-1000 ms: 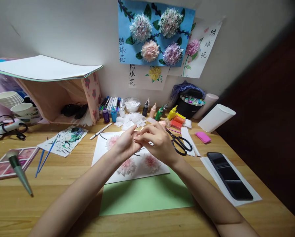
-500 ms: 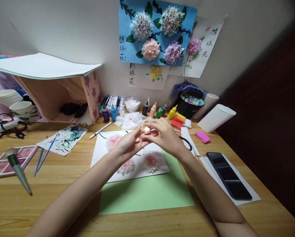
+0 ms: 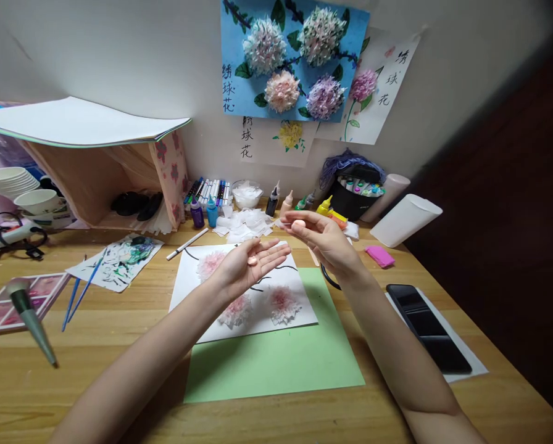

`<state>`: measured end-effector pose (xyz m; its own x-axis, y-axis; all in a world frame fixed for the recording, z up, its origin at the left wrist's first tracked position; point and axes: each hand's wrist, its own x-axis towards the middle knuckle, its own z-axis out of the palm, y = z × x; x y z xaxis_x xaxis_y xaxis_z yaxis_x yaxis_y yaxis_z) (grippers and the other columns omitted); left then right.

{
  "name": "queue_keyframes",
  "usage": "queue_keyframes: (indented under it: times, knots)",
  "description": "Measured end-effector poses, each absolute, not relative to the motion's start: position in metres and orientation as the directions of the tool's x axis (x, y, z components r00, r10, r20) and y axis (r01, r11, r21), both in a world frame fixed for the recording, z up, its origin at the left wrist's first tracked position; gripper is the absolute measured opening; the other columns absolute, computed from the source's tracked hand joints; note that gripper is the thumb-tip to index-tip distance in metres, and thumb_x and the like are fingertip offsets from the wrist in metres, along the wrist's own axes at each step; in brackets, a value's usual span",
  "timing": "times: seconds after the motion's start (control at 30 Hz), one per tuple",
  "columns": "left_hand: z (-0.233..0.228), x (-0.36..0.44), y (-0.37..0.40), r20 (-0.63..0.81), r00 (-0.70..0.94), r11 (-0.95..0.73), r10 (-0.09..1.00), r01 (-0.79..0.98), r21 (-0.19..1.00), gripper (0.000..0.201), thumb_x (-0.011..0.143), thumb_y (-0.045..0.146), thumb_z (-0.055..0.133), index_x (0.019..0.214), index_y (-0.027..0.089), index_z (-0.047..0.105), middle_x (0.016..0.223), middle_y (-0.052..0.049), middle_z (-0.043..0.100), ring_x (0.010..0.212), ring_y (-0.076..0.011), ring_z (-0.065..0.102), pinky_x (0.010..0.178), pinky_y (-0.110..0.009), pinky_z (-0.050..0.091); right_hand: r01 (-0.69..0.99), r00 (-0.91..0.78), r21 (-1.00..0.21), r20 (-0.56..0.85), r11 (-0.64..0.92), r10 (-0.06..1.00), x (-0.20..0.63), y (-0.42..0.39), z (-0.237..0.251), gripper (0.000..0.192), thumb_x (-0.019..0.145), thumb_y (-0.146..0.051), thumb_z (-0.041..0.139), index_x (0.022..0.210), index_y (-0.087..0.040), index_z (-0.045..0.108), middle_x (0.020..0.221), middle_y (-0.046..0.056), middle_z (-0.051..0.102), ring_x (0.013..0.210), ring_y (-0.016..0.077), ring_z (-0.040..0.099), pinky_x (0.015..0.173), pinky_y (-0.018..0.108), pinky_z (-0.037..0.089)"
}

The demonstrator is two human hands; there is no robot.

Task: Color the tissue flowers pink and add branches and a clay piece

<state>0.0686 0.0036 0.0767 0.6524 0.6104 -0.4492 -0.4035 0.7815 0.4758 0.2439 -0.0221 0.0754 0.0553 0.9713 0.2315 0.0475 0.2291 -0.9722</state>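
My left hand (image 3: 253, 262) is held palm up over the white paper, its fingers stretched out flat. On its palm rests a small pale pink piece (image 3: 252, 261), apparently soft clay. Just to the right and slightly higher, my right hand (image 3: 323, 240) pinches a pale pink clay lump (image 3: 299, 224) between thumb and fingers. The two hands are apart. Below them lies the white paper (image 3: 258, 330) with fluffy pink paper flowers (image 3: 284, 303) and dark drawn stems, partly hidden by my left hand and forearm. Under it is a green sheet (image 3: 276, 370).
Behind the hands stand paint bottles (image 3: 271, 202), torn white tissue (image 3: 244, 225) and a bowl (image 3: 247, 194). At right are a phone (image 3: 429, 327) and a pink packet (image 3: 379, 256). Brushes (image 3: 84, 287) and a makeup palette (image 3: 45, 296) lie left.
My right hand has lifted away from the left palm, up and to the right, with the clay lump in its fingers. My left hand has flattened out and a small piece stays on its palm.
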Motion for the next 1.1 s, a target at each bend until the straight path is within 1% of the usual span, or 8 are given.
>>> queue_keyframes:
  times: [0.17, 0.27, 0.37, 0.47, 0.57, 0.7, 0.93, 1.1]
  knots:
    - [0.08, 0.07, 0.002, -0.475, 0.621, 0.772, 0.624, -0.396, 0.496, 0.043, 0.093, 0.015, 0.033, 0.131, -0.003, 0.041, 0.098, -0.022, 0.069, 0.087, -0.0193, 0.07, 0.085, -0.027, 0.054, 0.074, 0.04, -0.975, 0.214, 0.21, 0.976, 0.242, -0.024, 0.077, 0.035, 0.075, -0.048, 0.067, 0.087, -0.016, 0.072, 0.067, 0.003, 0.069, 0.051, 0.0103, 0.06, 0.052, 0.024, 0.051]
    - [0.079, 0.07, 0.003, -0.454, 0.645, 0.773, 0.615, -0.379, 0.509, 0.044, 0.094, 0.019, 0.031, 0.128, -0.006, 0.043, 0.098, -0.023, 0.068, 0.089, -0.0199, 0.069, 0.085, -0.026, 0.053, 0.182, 0.021, -0.936, 0.311, 0.302, 0.95, 0.238, -0.027, 0.081, 0.034, 0.086, -0.044, 0.057, 0.104, -0.019, 0.069, 0.092, 0.007, 0.072, 0.082, 0.0158, 0.068, 0.075, 0.03, 0.055]
    - [0.076, 0.07, 0.003, -0.419, 0.662, 0.764, 0.621, -0.391, 0.514, 0.044, 0.096, 0.021, 0.03, 0.125, -0.007, 0.045, 0.09, -0.02, 0.069, 0.086, -0.0198, 0.069, 0.088, -0.027, 0.052, 0.412, -0.108, -0.813, 0.405, 0.412, 0.908, 0.234, -0.03, 0.081, 0.028, 0.091, -0.031, 0.051, 0.115, -0.024, 0.064, 0.115, 0.005, 0.067, 0.112, 0.0185, 0.06, 0.098, 0.037, 0.046]
    - [0.074, 0.071, 0.003, -0.404, 0.659, 0.755, 0.634, -0.415, 0.508, 0.04, 0.095, 0.019, 0.034, 0.126, -0.003, 0.047, 0.081, -0.014, 0.07, 0.079, -0.0181, 0.069, 0.09, -0.031, 0.052, 0.608, -0.303, -0.635, 0.369, 0.476, 0.879, 0.23, -0.029, 0.076, 0.028, 0.09, -0.021, 0.05, 0.113, -0.025, 0.065, 0.115, 0.004, 0.068, 0.113, 0.0197, 0.059, 0.099, 0.039, 0.045]
    - [0.072, 0.072, 0.006, -0.434, 0.659, 0.773, 0.615, -0.393, 0.499, 0.044, 0.096, 0.023, 0.031, 0.126, -0.005, 0.045, 0.082, -0.016, 0.069, 0.08, -0.0184, 0.069, 0.091, -0.031, 0.051, 0.67, -0.286, -0.572, 0.389, 0.473, 0.876, 0.23, -0.027, 0.072, 0.029, 0.091, -0.018, 0.047, 0.113, -0.023, 0.065, 0.112, 0.005, 0.069, 0.106, 0.0202, 0.063, 0.093, 0.037, 0.049]
    - [0.07, 0.071, 0.01, -0.461, 0.675, 0.8, 0.575, -0.348, 0.489, 0.052, 0.097, 0.029, 0.025, 0.127, -0.01, 0.041, 0.096, -0.023, 0.068, 0.095, -0.0214, 0.067, 0.096, -0.029, 0.048, 0.605, -0.093, -0.661, 0.495, 0.444, 0.864, 0.236, -0.028, 0.077, 0.027, 0.092, -0.027, 0.047, 0.112, -0.021, 0.064, 0.112, 0.006, 0.068, 0.105, 0.0196, 0.063, 0.09, 0.034, 0.05]
    - [0.073, 0.071, 0.008, -0.456, 0.661, 0.789, 0.596, -0.375, 0.486, 0.049, 0.096, 0.028, 0.028, 0.127, -0.007, 0.043, 0.089, -0.02, 0.069, 0.093, -0.0221, 0.068, 0.091, -0.03, 0.052, 0.593, -0.245, -0.657, 0.403, 0.465, 0.882, 0.239, -0.02, 0.065, 0.024, 0.091, -0.024, 0.047, 0.104, -0.023, 0.066, 0.102, 0.005, 0.07, 0.096, 0.0193, 0.063, 0.087, 0.036, 0.049]
    - [0.076, 0.066, 0.014, -0.494, 0.607, 0.773, 0.623, -0.383, 0.505, 0.048, 0.096, 0.027, 0.026, 0.128, -0.004, 0.043, 0.11, -0.026, 0.064, 0.1, -0.0221, 0.066, 0.087, -0.027, 0.054, 0.261, 0.021, -0.883, 0.409, 0.39, 0.912, 0.246, -0.012, 0.062, 0.025, 0.089, -0.026, 0.049, 0.111, -0.023, 0.059, 0.119, 0.006, 0.06, 0.105, 0.0167, 0.059, 0.091, 0.035, 0.049]
